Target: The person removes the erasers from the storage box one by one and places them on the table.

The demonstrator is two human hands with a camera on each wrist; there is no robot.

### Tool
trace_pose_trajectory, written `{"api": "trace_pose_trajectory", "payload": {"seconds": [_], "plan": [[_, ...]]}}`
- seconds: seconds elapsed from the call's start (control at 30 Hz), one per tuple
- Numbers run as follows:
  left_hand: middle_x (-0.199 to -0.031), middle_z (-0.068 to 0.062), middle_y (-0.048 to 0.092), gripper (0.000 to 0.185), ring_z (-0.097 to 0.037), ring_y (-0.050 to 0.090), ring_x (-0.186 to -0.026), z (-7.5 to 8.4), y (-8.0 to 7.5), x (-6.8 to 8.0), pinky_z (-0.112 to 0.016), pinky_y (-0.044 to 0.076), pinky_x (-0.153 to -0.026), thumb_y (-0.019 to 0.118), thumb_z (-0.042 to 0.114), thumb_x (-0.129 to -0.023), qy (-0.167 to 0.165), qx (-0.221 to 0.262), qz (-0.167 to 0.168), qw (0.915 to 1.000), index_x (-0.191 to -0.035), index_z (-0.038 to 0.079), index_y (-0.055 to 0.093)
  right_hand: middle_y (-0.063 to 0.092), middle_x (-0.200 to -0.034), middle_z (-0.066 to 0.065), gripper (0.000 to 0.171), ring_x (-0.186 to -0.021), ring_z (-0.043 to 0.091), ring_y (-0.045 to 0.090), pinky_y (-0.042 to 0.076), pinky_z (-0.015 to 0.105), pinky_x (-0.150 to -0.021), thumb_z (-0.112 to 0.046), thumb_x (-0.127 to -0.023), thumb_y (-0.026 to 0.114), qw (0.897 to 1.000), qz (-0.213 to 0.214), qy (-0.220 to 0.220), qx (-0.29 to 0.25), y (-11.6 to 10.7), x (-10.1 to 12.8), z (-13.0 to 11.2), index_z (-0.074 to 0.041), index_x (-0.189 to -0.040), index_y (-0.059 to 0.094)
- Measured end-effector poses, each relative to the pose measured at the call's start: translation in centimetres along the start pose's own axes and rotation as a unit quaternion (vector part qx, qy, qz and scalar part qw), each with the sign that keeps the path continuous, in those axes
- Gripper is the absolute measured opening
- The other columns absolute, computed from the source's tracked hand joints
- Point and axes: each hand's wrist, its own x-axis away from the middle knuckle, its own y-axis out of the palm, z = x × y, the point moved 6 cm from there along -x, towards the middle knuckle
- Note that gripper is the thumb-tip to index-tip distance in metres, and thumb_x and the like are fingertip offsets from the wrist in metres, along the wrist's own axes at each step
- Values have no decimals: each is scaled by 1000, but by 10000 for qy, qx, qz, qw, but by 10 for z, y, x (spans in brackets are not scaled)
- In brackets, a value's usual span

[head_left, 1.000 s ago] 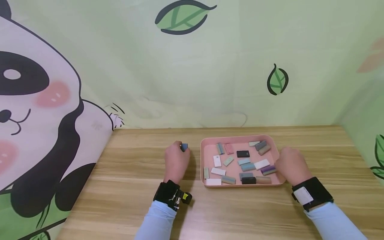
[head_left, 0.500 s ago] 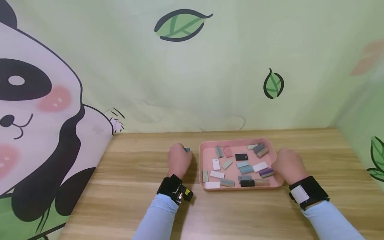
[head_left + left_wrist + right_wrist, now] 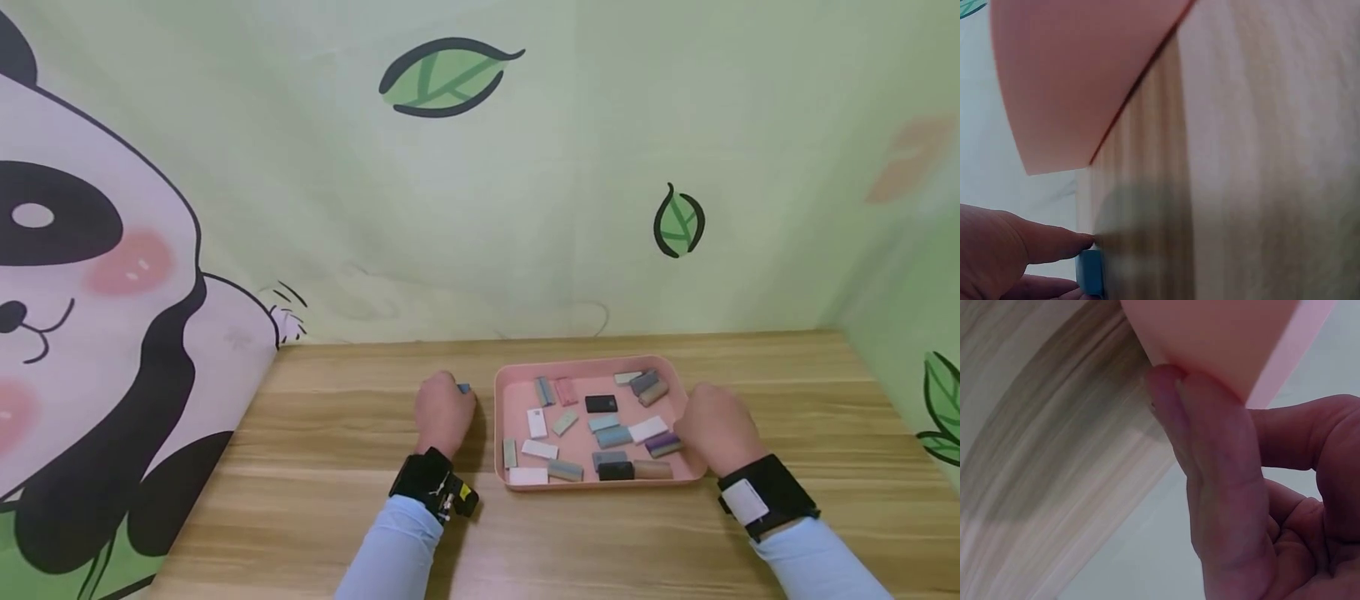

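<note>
In the head view my left hand (image 3: 445,414) is at the table, left of the pink tray (image 3: 498,425). It pinches a small blue block (image 3: 1090,272) between thumb and fingers; the head view shows only a sliver of that block past the fingers. The left wrist view has the block low, close to or on the wood; contact cannot be told. My right hand (image 3: 717,427) grips the tray's right wall, with fingertips against the pink side in the right wrist view. Several small rectangular blocks in white, black, grey, blue, pink and purple lie scattered in the tray.
The wooden table (image 3: 585,546) runs back to a pale green cloth backdrop (image 3: 480,208) printed with leaves and a panda. Black straps circle both wrists, and a small camera (image 3: 463,497) sticks out beside the left one.
The left hand has turned slightly, so less of the blue block shows. The right hand stays at the tray's wall. The head view has tilted, shifting the scene lower.
</note>
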Motion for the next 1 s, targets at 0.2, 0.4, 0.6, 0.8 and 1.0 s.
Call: {"api": "trace_pose_trajectory", "payload": {"seconds": [0.2,0.4,0.6,0.8,1.0], "plan": [[-60,-2,48,25,-18,45,-54,-3,-1,3,-29,34,-43,60,16,-82,91,-192,41,9998,-60,12,49,54,-67,12,17,-57,22,54,39,28,-48,-7,-82,60,9998,-157,-67,-48,2,3,-4,9,-86,61],[-70,-4,62,19,-17,55,-58,22,-26,13,-28,35,-41,65,28,-82,446,-616,215,9969,-75,11,63,54,-67,12,15,-57,22,53,38,27,-49,-6,-81,58,9997,-200,-135,-75,1,5,-6,8,-84,60],[-102,-9,66,41,-21,62,-87,78,-50,33,-34,52,-64,65,37,-84,1436,-546,394,9873,-115,10,63,54,-66,12,16,-58,23,53,38,28,-49,-7,-81,60,9998,-108,-173,46,-4,5,-6,9,-83,61],[-127,-12,54,54,-27,51,-115,117,-41,59,-42,44,-95,63,36,-85,2210,-154,274,9748,-129,6,51,53,-65,11,14,-57,23,52,37,28,-50,-7,-79,61,9996,-45,-259,102,-4,3,-6,7,-79,62],[-127,-8,55,50,-25,49,-118,134,-13,77,-44,39,-100,56,37,-89,2686,-656,147,9609,-129,8,50,55,-66,12,14,-58,23,52,37,29,-50,-6,-79,60,9996,59,-255,49,-5,3,-5,7,-80,62]]}}
